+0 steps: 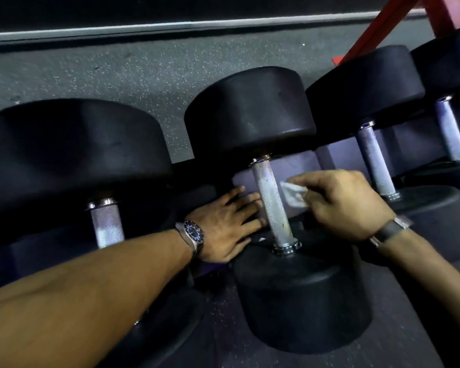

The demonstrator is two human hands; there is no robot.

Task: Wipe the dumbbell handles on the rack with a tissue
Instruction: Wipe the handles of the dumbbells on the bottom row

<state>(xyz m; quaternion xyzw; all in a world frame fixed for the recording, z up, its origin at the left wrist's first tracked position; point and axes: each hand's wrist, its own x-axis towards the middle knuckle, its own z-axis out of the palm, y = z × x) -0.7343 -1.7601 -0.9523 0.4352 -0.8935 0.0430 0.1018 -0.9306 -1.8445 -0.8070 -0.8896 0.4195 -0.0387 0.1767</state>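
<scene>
Beside the knurled steel handle (pixel 271 205), right hand (pixel 340 203) fingers pinch crumpled white tissue (pixel 294 195); left hand (pixel 223 227) fingers lie straight.

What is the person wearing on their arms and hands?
No sleeves or gloves show: both forearms are bare. The left hand has a wristwatch with a round dark dial and a metal case. The right hand has a dark band with a silvery piece at its edge.

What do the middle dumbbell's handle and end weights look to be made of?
Handle: apparently bare metal, matte grey with cross-hatched knurling and shinier collars. End weights: probably rubber-coated, judging by the dull black, slightly scuffed surface that gives no sharp reflections.
</scene>
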